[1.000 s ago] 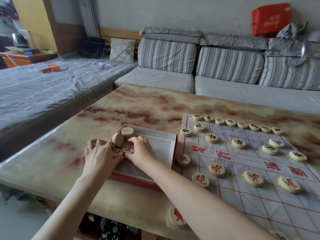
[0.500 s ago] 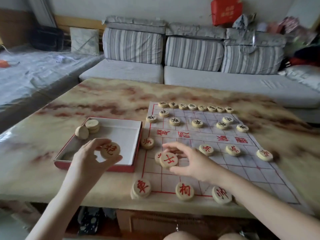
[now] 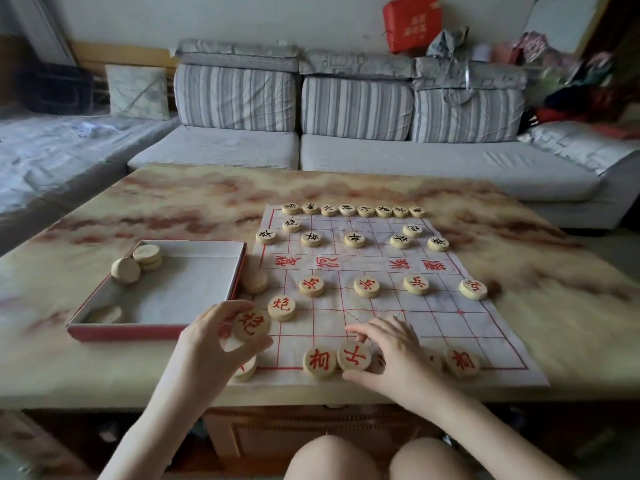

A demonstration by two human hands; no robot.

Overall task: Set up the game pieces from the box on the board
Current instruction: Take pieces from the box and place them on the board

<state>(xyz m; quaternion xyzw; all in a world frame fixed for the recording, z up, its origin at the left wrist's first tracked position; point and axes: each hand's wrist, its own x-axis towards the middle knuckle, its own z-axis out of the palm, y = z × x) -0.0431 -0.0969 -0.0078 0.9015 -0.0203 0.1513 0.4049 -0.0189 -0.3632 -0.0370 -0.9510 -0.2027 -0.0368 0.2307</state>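
The left hand (image 3: 207, 344) pinched a cannon disc (image 3: 250, 323) by its rim between thumb and fingertips and held it above the near left corner of the board (image 3: 433, 323), face up, probably so that its mark could be read before a spot was picked. The right hand (image 3: 394, 355) gripped an advisor disc (image 3: 354, 355) between thumb and forefinger, low on the near row and touching the elephant disc (image 3: 319, 362) to its left; it looked like a placement being squared to the grid. The box (image 3: 121, 333) lay just left of the board, with a few spare discs (image 3: 147, 254) in its far left corner, an easy reach for the left hand. The near row sat close to the near edge of the table (image 3: 346, 188), so a careless nudge there could tip a disc off. The right middle of the board lay open, with room to cross unhindered.
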